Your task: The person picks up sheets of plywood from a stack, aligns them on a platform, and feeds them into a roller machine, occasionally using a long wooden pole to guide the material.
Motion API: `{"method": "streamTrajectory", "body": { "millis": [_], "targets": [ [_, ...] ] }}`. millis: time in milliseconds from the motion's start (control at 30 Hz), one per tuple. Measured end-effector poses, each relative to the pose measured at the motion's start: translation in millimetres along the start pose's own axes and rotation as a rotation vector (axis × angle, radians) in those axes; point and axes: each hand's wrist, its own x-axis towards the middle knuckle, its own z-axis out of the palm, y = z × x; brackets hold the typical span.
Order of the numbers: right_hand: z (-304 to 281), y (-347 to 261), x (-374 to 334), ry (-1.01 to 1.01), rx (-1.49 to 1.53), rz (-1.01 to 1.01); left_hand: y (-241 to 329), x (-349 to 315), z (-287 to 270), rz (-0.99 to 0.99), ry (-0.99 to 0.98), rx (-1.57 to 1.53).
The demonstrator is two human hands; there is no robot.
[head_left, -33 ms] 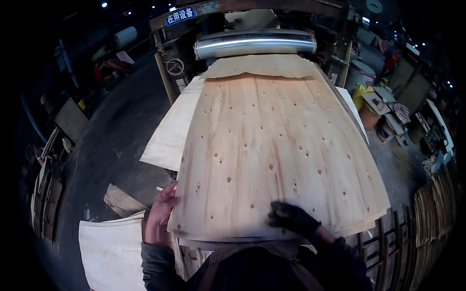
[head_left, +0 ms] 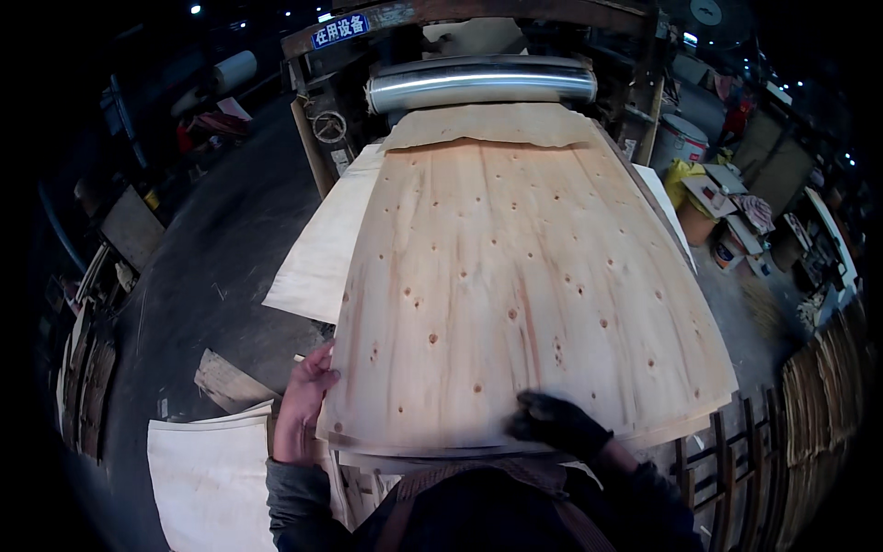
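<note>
A large pale veneer sheet point(head_left: 515, 294) with many small knots lies on a stack in front of me, and its far end reaches a shiny metal roller point(head_left: 478, 83). My bare left hand point(head_left: 302, 405) grips the sheet's near left corner, fingers curled at the edge. My right hand point(head_left: 556, 425), in a black glove, lies over the near edge and presses on the top of the sheet. Its thumb is hidden.
A second pale sheet point(head_left: 322, 258) sticks out to the left under the top one. More veneer point(head_left: 212, 478) and a board point(head_left: 225, 382) lie on the dark floor at lower left. Buckets and boxes point(head_left: 727, 212) stand at right, with upright sheets point(head_left: 819, 405) beside them.
</note>
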Motion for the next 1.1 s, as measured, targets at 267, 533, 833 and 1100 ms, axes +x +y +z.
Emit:
{"method": "streamTrajectory", "body": {
  "millis": [267,533,833,1100],
  "targets": [
    [-41.7,60.9,-61.0,0.092,0.390,-0.041,80.6,-2.0,15.9,0.279,0.002,-0.282],
    [20.4,-24.4,-44.8,0.391,0.097,-0.426,29.4,22.1,-35.9,0.258,-0.026,-0.524],
    [-11.4,-163.3,107.3,0.282,-0.015,-0.520,-107.6,15.1,-8.5,0.135,0.330,1.174],
    [-61.6,-266.9,256.6,-0.095,0.353,-0.566,-111.8,14.6,0.6,0.084,0.360,1.195]
  ]
}}
